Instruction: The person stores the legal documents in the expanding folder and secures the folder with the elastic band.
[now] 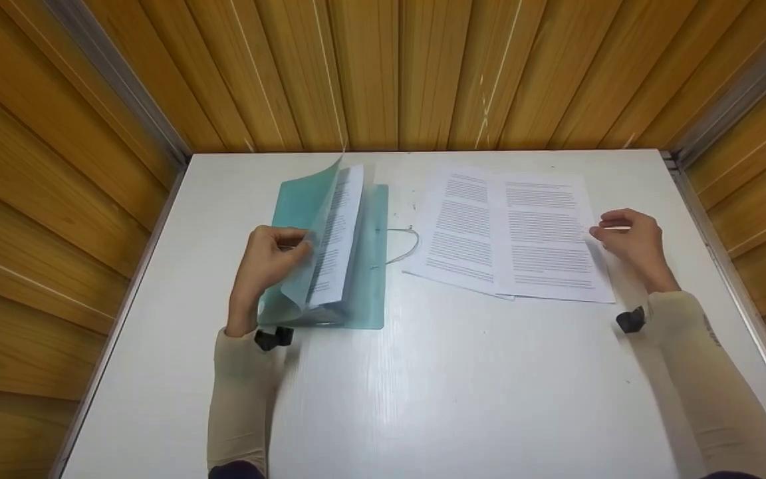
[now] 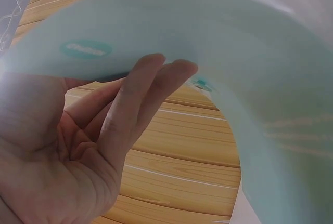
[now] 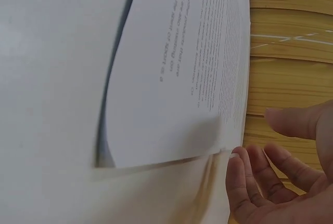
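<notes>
A translucent green folder (image 1: 375, 286) lies at left on the table, its cover lifted and bent. My left hand (image 1: 266, 256) pinches the cover (image 2: 218, 31) by its edge; the thumb is partly hidden by the plastic in the left wrist view. Inside the folder stand printed pages (image 1: 338, 246), tilted up. Two printed sheets overlap on the table to the right, the left one (image 1: 459, 229) slanted and the right one (image 1: 549, 266) straighter. Beside the right sheet's edge, my right hand (image 3: 281, 182) has its thumb and loosely bent fingers apart, with nothing held between them.
A looped elastic cord (image 1: 416, 243) sticks out from the folder's right side towards the sheets. The white table (image 1: 436, 399) ends at wood-panelled walls (image 1: 423, 73) at the back and sides.
</notes>
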The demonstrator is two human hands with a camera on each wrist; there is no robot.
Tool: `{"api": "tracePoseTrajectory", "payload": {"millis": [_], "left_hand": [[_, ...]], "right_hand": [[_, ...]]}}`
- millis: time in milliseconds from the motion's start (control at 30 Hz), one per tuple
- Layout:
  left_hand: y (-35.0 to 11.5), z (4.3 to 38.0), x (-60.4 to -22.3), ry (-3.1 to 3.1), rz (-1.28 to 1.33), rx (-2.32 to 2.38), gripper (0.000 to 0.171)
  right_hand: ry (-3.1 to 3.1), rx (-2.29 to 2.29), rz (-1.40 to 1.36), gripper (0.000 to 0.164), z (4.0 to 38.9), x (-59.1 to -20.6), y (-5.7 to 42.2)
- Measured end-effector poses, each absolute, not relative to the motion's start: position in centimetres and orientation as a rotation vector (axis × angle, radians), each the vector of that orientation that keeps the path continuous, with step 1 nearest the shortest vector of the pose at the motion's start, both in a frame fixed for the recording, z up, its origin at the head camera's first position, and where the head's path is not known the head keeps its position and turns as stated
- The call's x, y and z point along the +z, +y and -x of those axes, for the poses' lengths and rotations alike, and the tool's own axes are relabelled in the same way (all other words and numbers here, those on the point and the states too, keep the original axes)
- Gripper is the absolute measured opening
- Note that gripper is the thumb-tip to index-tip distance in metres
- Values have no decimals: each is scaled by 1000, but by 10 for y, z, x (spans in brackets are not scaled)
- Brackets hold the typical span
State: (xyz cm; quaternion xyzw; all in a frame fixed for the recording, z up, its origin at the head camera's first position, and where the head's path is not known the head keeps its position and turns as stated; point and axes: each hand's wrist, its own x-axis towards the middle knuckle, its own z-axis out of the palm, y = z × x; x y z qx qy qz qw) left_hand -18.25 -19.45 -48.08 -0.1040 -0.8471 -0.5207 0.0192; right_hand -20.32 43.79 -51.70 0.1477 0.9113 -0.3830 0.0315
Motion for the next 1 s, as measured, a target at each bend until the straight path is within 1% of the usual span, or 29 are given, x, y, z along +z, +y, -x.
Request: {"api": "tracePoseTrajectory", "payload": {"millis": [633, 867, 1000], "left_hand": [[-196, 182, -478, -2645, 308, -1594, 26], [-195, 182, -477, -2634, 322, -1582, 26], [-195, 182, -477, -2645, 312, -1580, 26]], "right_hand": [[2771, -1106, -458, 63, 198, -524, 436], [2817, -1095, -394, 60, 199, -527, 436], [2814, -1095, -385, 61, 200, -527, 436]]}}
